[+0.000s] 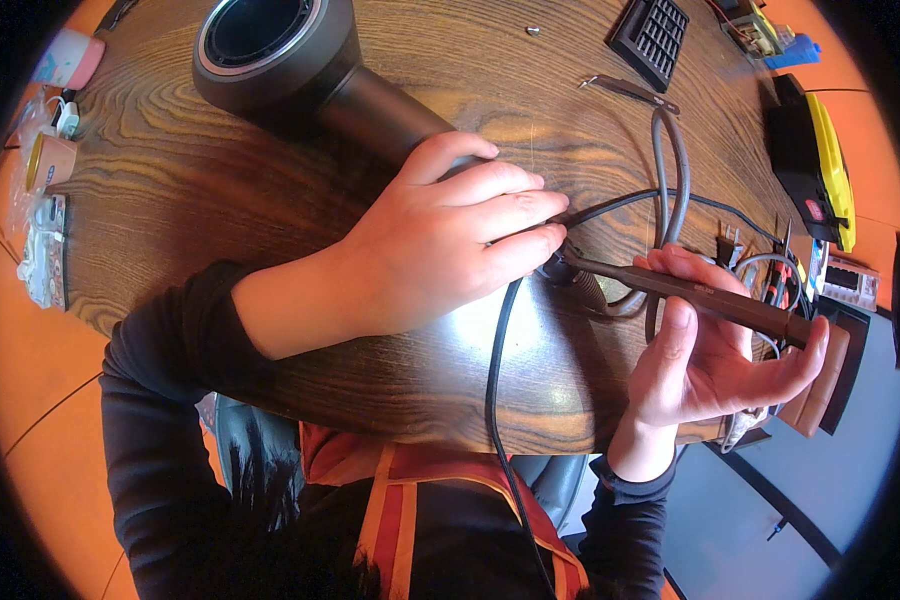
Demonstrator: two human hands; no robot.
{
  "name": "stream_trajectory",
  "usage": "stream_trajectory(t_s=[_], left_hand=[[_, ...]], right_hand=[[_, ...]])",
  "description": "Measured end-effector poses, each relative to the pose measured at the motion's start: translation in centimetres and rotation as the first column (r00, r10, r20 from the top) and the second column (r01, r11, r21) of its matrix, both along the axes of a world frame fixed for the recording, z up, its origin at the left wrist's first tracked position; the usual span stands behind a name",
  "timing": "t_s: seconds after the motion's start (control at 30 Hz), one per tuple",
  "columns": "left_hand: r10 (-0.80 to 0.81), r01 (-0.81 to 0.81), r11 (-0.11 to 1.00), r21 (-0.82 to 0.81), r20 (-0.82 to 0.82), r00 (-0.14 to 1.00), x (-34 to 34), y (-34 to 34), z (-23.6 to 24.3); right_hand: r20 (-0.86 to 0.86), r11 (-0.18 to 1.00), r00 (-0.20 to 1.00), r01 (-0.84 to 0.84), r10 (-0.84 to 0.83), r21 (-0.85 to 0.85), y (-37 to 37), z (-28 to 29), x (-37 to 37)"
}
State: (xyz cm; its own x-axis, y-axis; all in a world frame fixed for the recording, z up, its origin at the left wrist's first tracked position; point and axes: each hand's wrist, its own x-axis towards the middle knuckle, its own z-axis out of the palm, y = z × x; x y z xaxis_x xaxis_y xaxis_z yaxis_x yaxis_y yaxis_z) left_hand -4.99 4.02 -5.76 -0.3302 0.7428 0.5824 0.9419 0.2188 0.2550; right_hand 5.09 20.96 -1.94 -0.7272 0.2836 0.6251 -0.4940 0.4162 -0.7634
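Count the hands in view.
2: left hand on the dryer's handle, right hand holding the screwdriver nearby. No others visible.

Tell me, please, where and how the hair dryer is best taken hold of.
I'd take the hair dryer by the bare stretch of its handle, probably from the far side, fingers wrapped around. The handle is straight and much slimmer than the wide, round head, and the left hand, reaching in from the near side, covers its lower end.
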Motion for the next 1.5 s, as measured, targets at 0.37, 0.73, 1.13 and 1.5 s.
stream_trajectory(t_s=[0.37, 0.73, 1.13, 1.5], left_hand=[[0.021, -0.021, 0.999, 0.039, -0.001, 1.000, 0.0, 0.0, 0.0], [0.103, -0.109, 0.978, -0.180, -0.042, 0.994, 0.0, 0.2, 1.9], [-0.085, 0.079, 0.933, -0.350, -0.001, 0.996, -3.5, -1.4, 3.3], [-0.047, 0.015, 0.995, -0.103, -0.313, 0.949, -3.1, -1.1, 1.6]], right_hand=[[0.081, 0.995, 0.993, -0.088, 0.084, 0.056, 0.0, 0.1, 0.4], [0.087, 0.999, 0.996, -0.010, 0.014, -0.041, 0.6, 0.0, -0.2], [-0.041, 0.970, 0.970, 0.241, -0.241, 0.011, 3.2, 0.4, -1.2], [-0.046, 0.976, 0.984, 0.179, -0.175, 0.122, 2.8, 0.3, -0.7]])
